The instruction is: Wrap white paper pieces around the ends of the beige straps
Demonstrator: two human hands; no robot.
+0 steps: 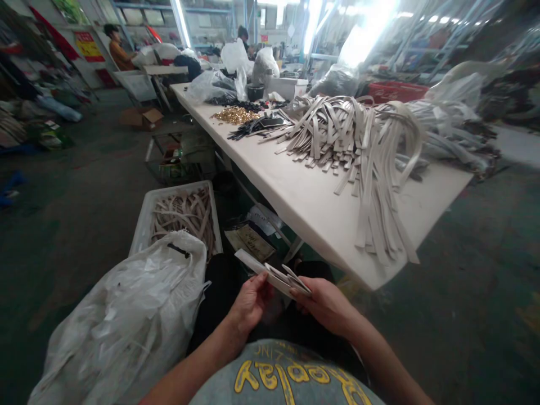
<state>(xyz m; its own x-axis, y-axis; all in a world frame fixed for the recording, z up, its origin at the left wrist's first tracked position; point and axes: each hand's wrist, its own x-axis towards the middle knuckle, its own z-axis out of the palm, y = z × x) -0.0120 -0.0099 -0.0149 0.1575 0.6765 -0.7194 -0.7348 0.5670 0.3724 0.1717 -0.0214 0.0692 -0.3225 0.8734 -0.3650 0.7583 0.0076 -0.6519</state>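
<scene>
Above my lap I hold a pale grey-white flat strap point(276, 277), folded over on itself at its right part. My left hand point(253, 298) is closed, thumb and fingers pinching the strap near its middle. Around the folded right end, my right hand point(324, 304) is also closed. A straight end of the strap sticks out beyond my left hand, up and to the left. On the table point(312, 208) ahead lies a big heap of similar straps point(337, 129), with a bundle of long straps point(379, 208) hanging toward the near corner.
Left of my knees stand a white sack point(126, 315) and a white bin point(141, 225) holding brownish strips. Small gold pieces point(236, 115) and black strips point(257, 126) lie farther up the table. Beyond are plastic bags point(215, 84) and a red crate point(396, 91). A person point(120, 48) sits far left.
</scene>
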